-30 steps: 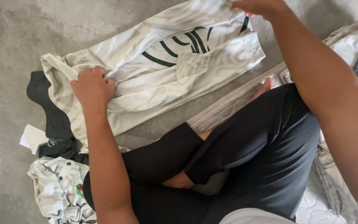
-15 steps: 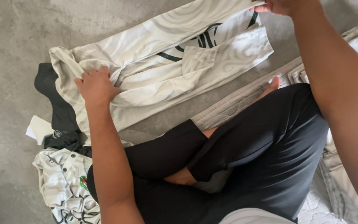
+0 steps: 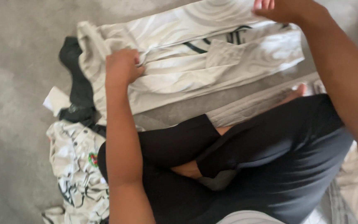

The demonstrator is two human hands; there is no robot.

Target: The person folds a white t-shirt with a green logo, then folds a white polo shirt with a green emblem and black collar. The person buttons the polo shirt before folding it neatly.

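Left hand [image 3: 122, 66]: fingers curled shut, pinching a fold of the white shirt [image 3: 195, 70] near its left end; right hand [image 3: 284, 9]: fingers bent over the shirt's far right edge at the top of the view, though the fingertips ran out of frame, so whether they truly gripped the cloth could not be told.

White shirt: pale cloth with faint wavy shading and dark striped marks near its middle; lay flat on the grey carpet [image 3: 17, 124], just beyond the person's crossed legs in black trousers [image 3: 262, 166]; folded lengthwise into a long band; long axis ran left to right, tilted slightly upward toward the right; left end bunched at the pinch, right end squarer.

Handling, by judgement: light, soft, limp; would sag and lose its fold if lifted by one point; not fragile, perhaps a little slick; best held at both ends or along a folded edge, as the hands were placed.

Near the shirt: a black garment [image 3: 77, 79] touching and partly under its left end; a small white piece [image 3: 55, 99] just left of that; a patterned white garment [image 3: 75, 166] crumpled below the shirt's left end, beside the left forearm; pale cloth [image 3: 353, 186] to the right of the legs.
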